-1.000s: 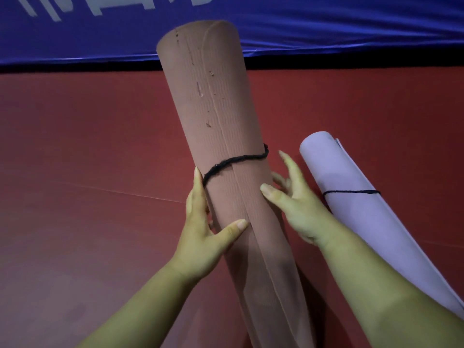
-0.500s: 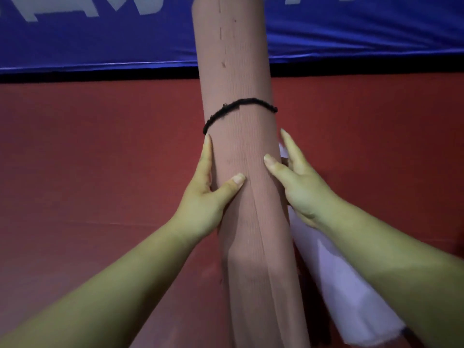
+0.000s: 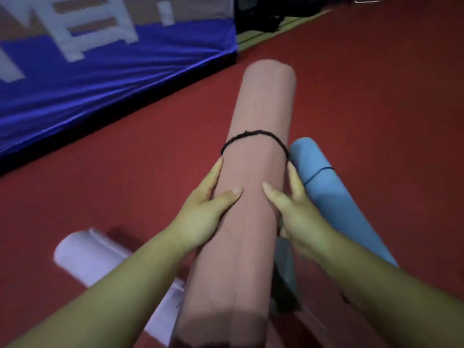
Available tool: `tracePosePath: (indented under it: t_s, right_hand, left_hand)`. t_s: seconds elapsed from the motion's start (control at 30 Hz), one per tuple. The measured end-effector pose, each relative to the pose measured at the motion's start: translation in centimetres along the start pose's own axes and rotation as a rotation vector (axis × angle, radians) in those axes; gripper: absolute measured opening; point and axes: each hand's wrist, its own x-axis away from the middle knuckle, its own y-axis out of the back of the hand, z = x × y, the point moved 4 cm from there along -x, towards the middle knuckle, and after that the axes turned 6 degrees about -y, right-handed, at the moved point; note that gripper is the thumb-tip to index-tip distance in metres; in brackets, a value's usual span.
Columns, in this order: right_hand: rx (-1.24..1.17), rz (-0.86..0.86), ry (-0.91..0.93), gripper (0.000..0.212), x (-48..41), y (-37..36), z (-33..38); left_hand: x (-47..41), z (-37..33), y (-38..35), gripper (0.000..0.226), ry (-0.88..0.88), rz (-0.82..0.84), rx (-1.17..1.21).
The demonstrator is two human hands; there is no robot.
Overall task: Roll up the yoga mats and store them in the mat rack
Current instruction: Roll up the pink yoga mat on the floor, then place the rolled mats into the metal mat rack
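A rolled pink-brown yoga mat, bound by a black cord, points away from me in the middle of the head view. My left hand grips its left side, thumb across the top. My right hand holds its right side the same way, fingers between it and a rolled blue mat tied with a dark cord. A rolled pale lilac mat lies at lower left, partly under my left forearm. No mat rack is in sight.
The red floor spreads all around. A blue padded barrier with white lettering runs along the upper left. Dark objects and a greenish strip lie at the far top.
The view has swung to the right and down. The pink-brown mat has tipped from upright to lying away from me. The lilac mat is now at lower left, and a blue mat appears at right.
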Motion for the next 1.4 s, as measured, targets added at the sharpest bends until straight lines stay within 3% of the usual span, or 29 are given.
tracePosePath:
  t_s: [0.07, 0.2, 0.4, 0.53, 0.67, 0.83, 0.97, 1.4]
  right_hand:
    - [-0.040, -0.095, -0.029, 0.080, 2.3, 5.6, 0.0]
    - [-0.070, -0.364, -0.033, 0.113, 6.7, 13.7, -1.4]
    - [-0.182, -0.466, 0.062, 0.108, 12.5, 19.2, -4.6]
    - [-0.281, -0.659, 0.064, 0.104, 16.6, 21.8, -6.9]
    - [-0.344, -0.828, 0.060, 0.086, 21.6, 25.0, -8.9]
    - [-0.395, -0.966, 0.012, 0.088, 26.7, 28.3, -11.6]
    - [-0.428, -1.049, -0.026, 0.087, 28.0, 31.2, -13.5]
    - [-0.401, -1.169, -0.229, 0.100, 26.9, 43.7, -15.2]
  left_hand:
    - [-1.2, -0.4, -5.6, 0.073, 0.028, 0.126, 0.032]
    - [-1.6, -0.6, -14.5, 0.068, 0.070, 0.285, 0.042]
    - [-0.2, 1.5, -23.2, 0.074, 0.034, 0.503, -0.093]
    - [1.6, 3.9, -28.4, 0.075, 0.031, 0.612, -0.144]
    - [5.0, 4.2, -33.9, 0.073, 0.039, 0.763, -0.159]
    - [8.4, 5.4, -39.9, 0.079, 0.072, 0.892, -0.179]
    - [9.3, 6.4, -44.0, 0.061, 0.089, 0.957, -0.137]
    - [7.0, 12.1, -56.5, 0.062, 0.280, 1.003, -0.001]
